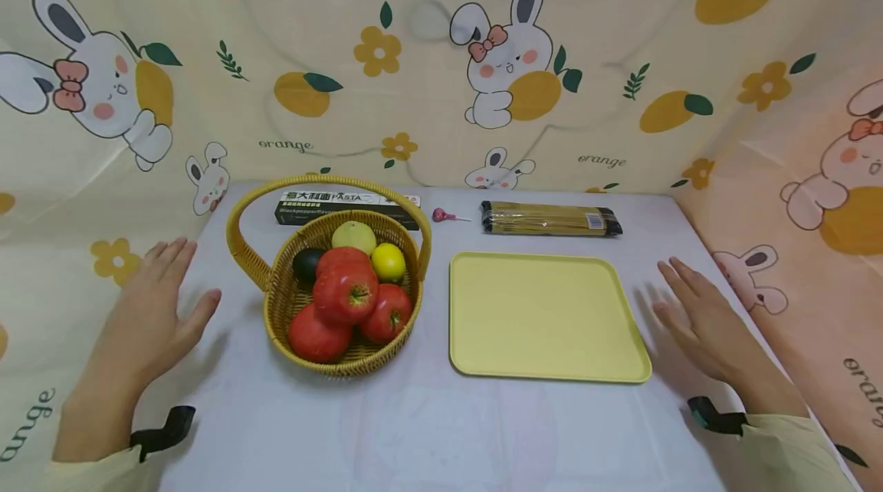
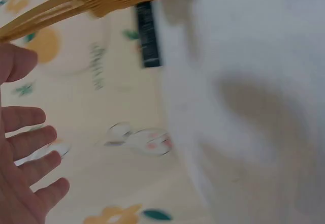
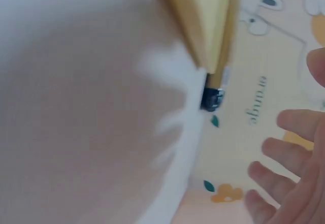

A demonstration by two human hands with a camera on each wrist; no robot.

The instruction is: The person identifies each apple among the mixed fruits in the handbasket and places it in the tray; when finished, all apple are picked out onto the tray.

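Observation:
My left hand [image 1: 148, 316] is held over the left side of the table with fingers straight and thumb apart, holding nothing. Nearest to it stands a wicker basket [image 1: 276, 323] with a tall arched handle. Several red apples [image 1: 346, 293] are heaped in it, with a yellow lemon [image 1: 388, 263], a pale green round fruit [image 1: 354, 236] and a dark, avocado-like fruit [image 1: 307, 267] around them. On the right my right hand [image 1: 710, 323] is also empty, its fingers extended, beside a yellow rectangular tray [image 1: 541, 316]. Neither hand touches anything.
Behind the basket lies a black pasta box [image 1: 293, 210], partly hidden. A wrapped lollipop [image 1: 444, 214] and a clear packet of spaghetti [image 1: 548, 218] lie along the back. A patterned cloth [image 1: 428, 78] rises behind and at both sides of the white table [image 1: 414, 431].

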